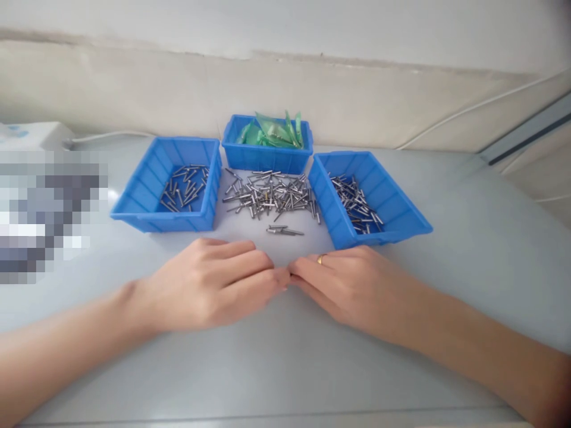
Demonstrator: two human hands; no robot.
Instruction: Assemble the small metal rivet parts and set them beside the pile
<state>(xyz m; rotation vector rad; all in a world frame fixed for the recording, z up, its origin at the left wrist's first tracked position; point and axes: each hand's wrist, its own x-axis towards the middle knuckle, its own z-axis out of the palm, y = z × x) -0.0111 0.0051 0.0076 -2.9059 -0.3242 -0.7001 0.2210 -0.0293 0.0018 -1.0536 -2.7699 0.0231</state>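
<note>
Left hand (pixel 209 285): flat on table, fingers together, empty.
Right hand (pixel 352 285): same, fingertips touching left's.
Loose grey metal pins (pixel 272 199): just beyond fingertips, untouched.

Grey table (pixel 468 238), cream wall (pixel 312 101)

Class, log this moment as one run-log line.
left hand: flat on table | right hand: fingertips meet left | loose pins ahead | three blue bins
</note>
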